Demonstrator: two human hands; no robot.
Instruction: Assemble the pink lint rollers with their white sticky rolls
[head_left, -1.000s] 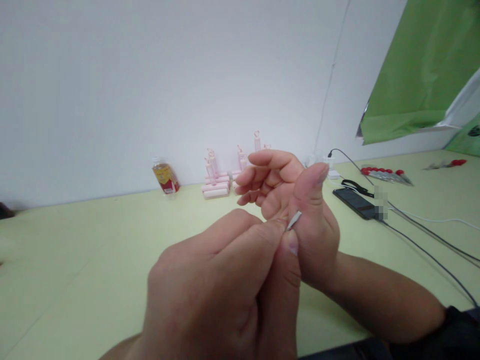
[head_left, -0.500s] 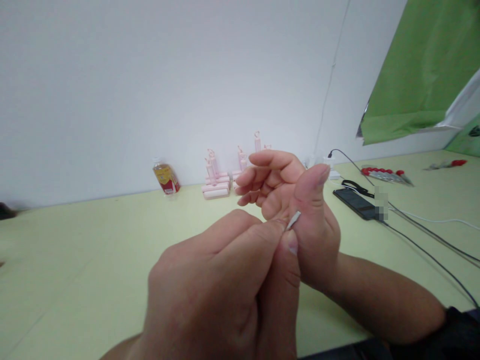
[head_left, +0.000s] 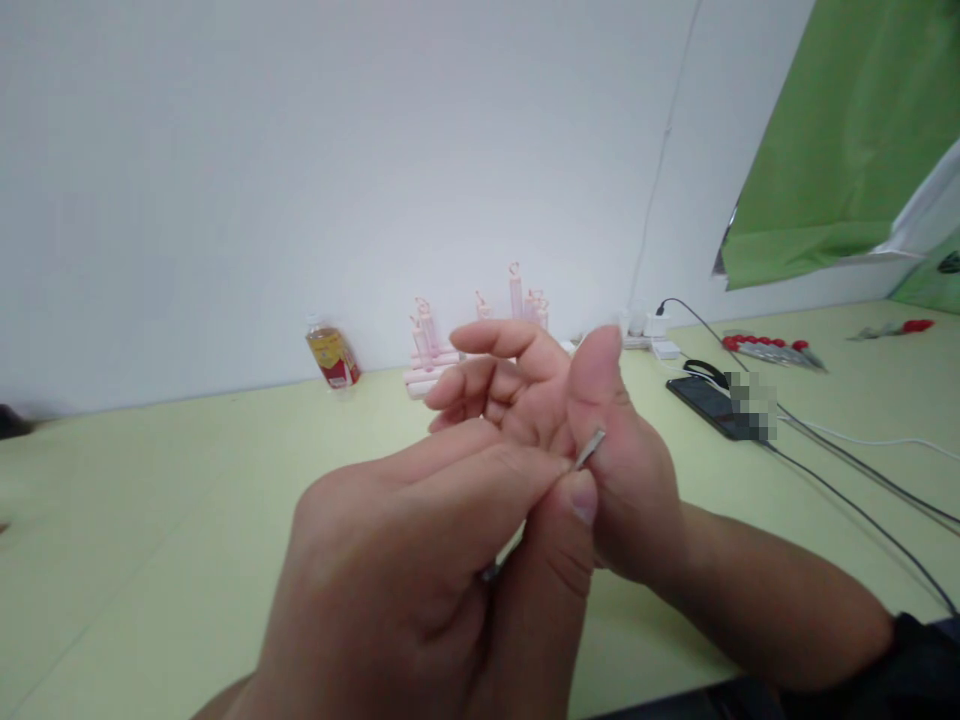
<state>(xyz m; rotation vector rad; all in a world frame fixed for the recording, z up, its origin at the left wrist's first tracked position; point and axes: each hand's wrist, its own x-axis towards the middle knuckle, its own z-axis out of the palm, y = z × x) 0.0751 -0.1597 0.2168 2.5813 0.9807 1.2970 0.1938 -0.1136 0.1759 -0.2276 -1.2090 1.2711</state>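
My left hand (head_left: 420,540) comes up from the lower left, its thumb and index finger pinched together on a small thin metal piece with a flat, squared tip (head_left: 591,447). The tip points up and right; most of the piece is hidden in the hand, so its exact kind does not show. Just behind it, my right hand (head_left: 555,400) is held palm toward me, fingers loosely curled and apart, thumb up. The metal tip overlaps the base of the right thumb; whether it touches the skin I cannot tell.
On the pale green table (head_left: 187,500) stand a bottle (head_left: 332,355) with a yellow and red label and pink cylinders with loops (head_left: 422,335) by the wall. To the right lie a phone (head_left: 701,405), cables, a charger (head_left: 664,349) and red-ended tools (head_left: 772,348).
My right hand has shifted a little left and its fingers have opened somewhat. The left hand has tilted slightly, and more of the metal piece now shows.
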